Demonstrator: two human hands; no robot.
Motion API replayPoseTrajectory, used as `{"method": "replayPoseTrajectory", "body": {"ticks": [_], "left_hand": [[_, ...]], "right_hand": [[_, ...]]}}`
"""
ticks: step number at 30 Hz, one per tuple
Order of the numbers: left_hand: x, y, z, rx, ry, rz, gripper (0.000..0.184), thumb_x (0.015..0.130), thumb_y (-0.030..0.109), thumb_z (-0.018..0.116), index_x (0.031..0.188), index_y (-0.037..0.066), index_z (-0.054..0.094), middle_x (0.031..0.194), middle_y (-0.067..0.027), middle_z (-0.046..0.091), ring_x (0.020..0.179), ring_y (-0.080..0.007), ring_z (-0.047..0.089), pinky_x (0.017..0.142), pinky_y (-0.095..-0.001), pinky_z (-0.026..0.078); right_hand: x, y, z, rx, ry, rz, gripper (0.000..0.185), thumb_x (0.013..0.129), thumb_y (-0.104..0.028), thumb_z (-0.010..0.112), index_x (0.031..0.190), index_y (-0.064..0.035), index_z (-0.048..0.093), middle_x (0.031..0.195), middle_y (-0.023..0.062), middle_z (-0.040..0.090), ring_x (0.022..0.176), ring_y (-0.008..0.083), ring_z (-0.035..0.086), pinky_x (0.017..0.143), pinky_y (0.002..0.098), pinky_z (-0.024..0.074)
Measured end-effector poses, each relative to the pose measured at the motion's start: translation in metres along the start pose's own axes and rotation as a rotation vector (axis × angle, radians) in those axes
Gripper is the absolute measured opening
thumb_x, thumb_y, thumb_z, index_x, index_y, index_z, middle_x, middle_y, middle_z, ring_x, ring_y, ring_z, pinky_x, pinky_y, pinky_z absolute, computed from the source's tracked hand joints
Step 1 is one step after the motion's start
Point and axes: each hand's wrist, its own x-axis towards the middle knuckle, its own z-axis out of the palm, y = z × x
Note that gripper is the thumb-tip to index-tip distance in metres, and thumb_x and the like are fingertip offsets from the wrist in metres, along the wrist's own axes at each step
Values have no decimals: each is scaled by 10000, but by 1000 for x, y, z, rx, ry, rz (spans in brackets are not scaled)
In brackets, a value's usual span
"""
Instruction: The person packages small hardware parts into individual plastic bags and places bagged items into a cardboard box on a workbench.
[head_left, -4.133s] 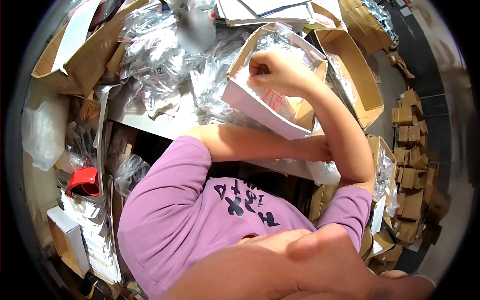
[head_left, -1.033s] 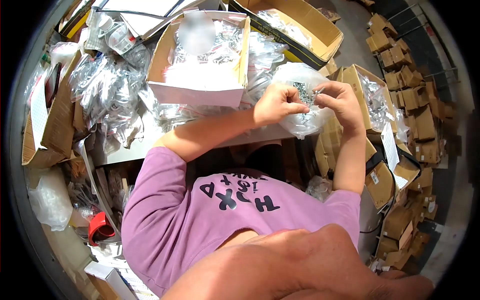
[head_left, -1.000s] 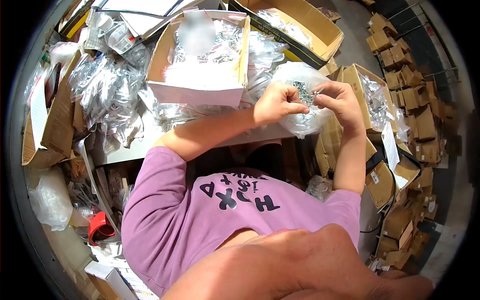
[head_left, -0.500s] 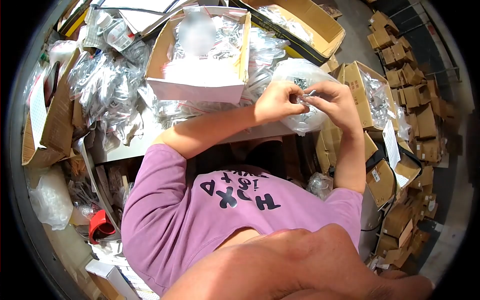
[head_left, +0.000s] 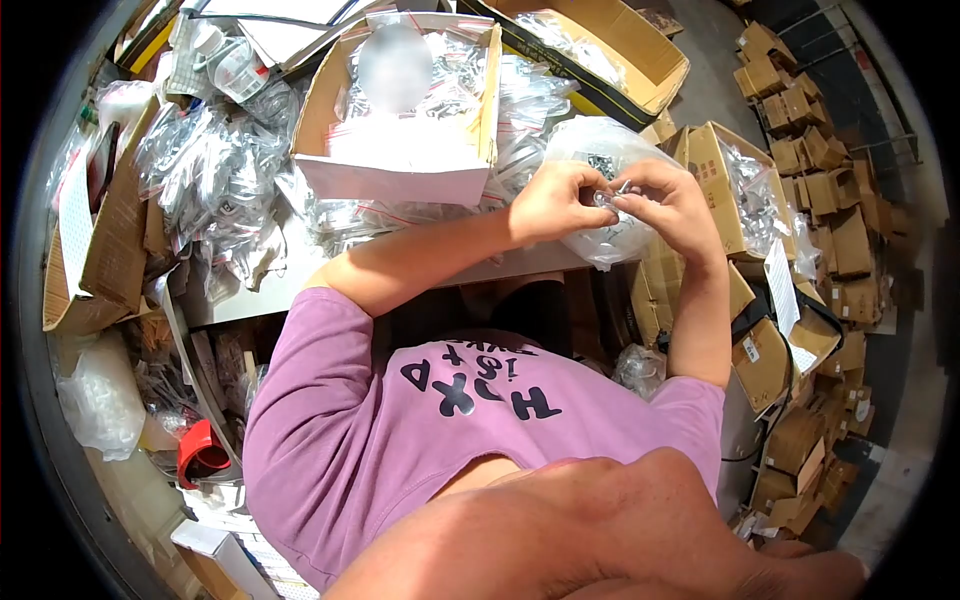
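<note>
My left hand point(head_left: 553, 207) and my right hand point(head_left: 672, 207) meet above a translucent plastic bag point(head_left: 615, 250) at the table's edge. Between their fingertips is a small shiny metal part point(head_left: 622, 188), too small to name exactly. My right thumb and fingers pinch it. The left fingers are closed at its other side, and what they grip is partly hidden. Small dark pieces point(head_left: 600, 163) show inside the bag behind the hands.
A white-fronted carton point(head_left: 395, 183) of bagged metal parts stands left of the hands. Clear bags point(head_left: 215, 165) are heaped farther left. An open carton point(head_left: 715, 165) of similar parts stands to the right, with stacked cardboard boxes point(head_left: 850, 235) beyond.
The small metal part has turned between the fingertips and now points more upward. The fingers have shifted slightly; both arms stay in place.
</note>
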Motion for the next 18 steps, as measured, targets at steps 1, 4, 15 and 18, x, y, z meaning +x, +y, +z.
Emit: {"method": "replayPoseTrajectory", "body": {"ticks": [1,4,15,18], "left_hand": [[0,0,0,-17,-8,-8,334,662,182,777,893,-34,671,686,-106,615,597,-105,545,554,-265,455],[3,-5,-2,-3,-34,-7,333,673,180,779,911,-26,668,666,-73,587,584,-86,501,541,-255,437],[9,0,-7,-533,-249,-150,218,844,140,678,1003,-8,660,763,-23,621,638,-79,521,604,-208,431],[10,0,-12,-520,-252,-213,264,889,236,632,1015,5,652,734,4,574,615,-50,458,546,-189,367]], "right_hand": [[1,1,0,-27,14,-28,189,746,-90,711,901,12,675,823,43,632,750,93,561,674,234,438],[0,-2,2,52,41,-25,211,756,-109,699,923,16,671,800,56,644,737,99,576,666,238,452],[12,3,22,-745,-139,183,214,718,-163,666,904,-57,656,868,196,640,847,371,610,758,451,489],[12,18,22,-802,-89,23,163,711,-151,660,860,-85,658,821,186,642,798,369,617,717,460,498]]}}
